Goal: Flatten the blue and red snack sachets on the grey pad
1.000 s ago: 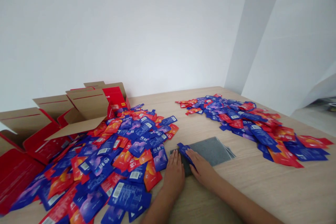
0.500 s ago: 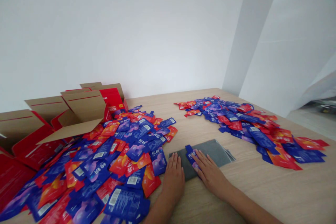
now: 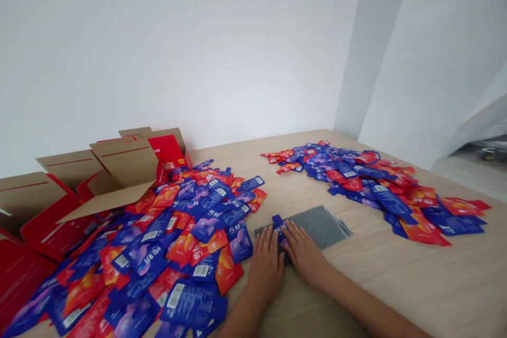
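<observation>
both hands [image 3: 283, 260] press blue packet [image 3: 278, 223] pointing away.

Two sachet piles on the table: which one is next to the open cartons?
The left pile, the bigger one, which runs up against the red-and-brown open cartons. The right pile lies apart on bare table, past the grey pad, with no carton beside it.

Blue sachet [image 3: 278, 223] lies flat on grey pouch [image 3: 317, 224], w/ hands over it.

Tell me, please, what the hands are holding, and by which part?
Neither hand grips anything. The left hand and right hand lie flat on the grey sheets, fingertips pressing the near end of a blue sachet lying there.
</observation>
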Demonstrator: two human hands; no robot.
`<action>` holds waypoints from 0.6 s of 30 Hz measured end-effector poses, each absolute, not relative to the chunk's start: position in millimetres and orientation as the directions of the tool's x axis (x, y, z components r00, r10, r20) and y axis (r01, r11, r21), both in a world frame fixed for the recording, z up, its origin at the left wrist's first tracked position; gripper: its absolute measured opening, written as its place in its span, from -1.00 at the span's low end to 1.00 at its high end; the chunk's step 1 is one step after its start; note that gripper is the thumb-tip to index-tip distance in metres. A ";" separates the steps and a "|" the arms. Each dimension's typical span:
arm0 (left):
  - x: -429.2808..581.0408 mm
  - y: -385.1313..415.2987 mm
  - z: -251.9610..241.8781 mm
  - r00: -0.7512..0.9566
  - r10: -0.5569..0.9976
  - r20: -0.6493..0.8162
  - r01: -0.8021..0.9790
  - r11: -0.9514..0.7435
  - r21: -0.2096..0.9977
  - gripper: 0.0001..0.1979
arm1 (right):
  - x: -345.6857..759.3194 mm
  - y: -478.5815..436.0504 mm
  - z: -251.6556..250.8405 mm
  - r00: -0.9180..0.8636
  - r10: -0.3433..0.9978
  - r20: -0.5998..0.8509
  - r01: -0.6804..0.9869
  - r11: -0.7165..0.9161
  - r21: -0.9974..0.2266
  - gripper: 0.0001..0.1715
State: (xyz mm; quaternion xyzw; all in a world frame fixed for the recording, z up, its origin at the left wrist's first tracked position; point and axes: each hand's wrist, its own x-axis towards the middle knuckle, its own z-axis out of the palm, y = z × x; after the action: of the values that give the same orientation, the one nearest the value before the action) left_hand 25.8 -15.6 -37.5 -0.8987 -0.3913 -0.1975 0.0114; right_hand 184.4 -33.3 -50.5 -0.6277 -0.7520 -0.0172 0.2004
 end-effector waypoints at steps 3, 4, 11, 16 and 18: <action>31.0 -23.9 -27.1 0.692 0.645 0.325 0.626 -0.760 0.175 -0.45 | 193.6 -46.6 -50.9 -0.136 0.942 0.307 0.877 0.259 -0.406 -0.44; 32.2 -25.8 -24.4 0.703 0.643 0.304 0.615 -0.764 0.193 -0.44 | 200.0 -48.0 -49.4 -0.121 0.945 0.305 0.838 0.262 -0.478 -0.43; 35.1 -30.3 -6.6 0.751 0.650 0.121 0.610 -0.751 0.251 -0.18 | 289.2 -17.3 -30.7 0.160 0.867 0.471 0.869 0.102 -0.484 -0.44; 43.9 -36.2 -8.4 0.704 0.706 0.073 0.672 -0.696 0.251 -0.29 | 367.2 -19.6 -7.3 0.343 0.700 0.627 0.936 -0.196 -0.293 -0.40; 46.6 -38.7 -13.3 0.701 0.707 0.095 0.675 -0.700 0.232 -0.33 | 397.4 -39.7 0.4 0.419 0.635 0.649 0.906 -0.333 -0.259 -0.40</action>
State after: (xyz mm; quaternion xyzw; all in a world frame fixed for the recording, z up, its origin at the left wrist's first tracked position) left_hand 46.6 -38.7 -13.3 -0.9178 -0.3764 -0.0887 -0.0900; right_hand 397.4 -39.7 0.4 -0.7854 -0.4905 -0.2232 0.3044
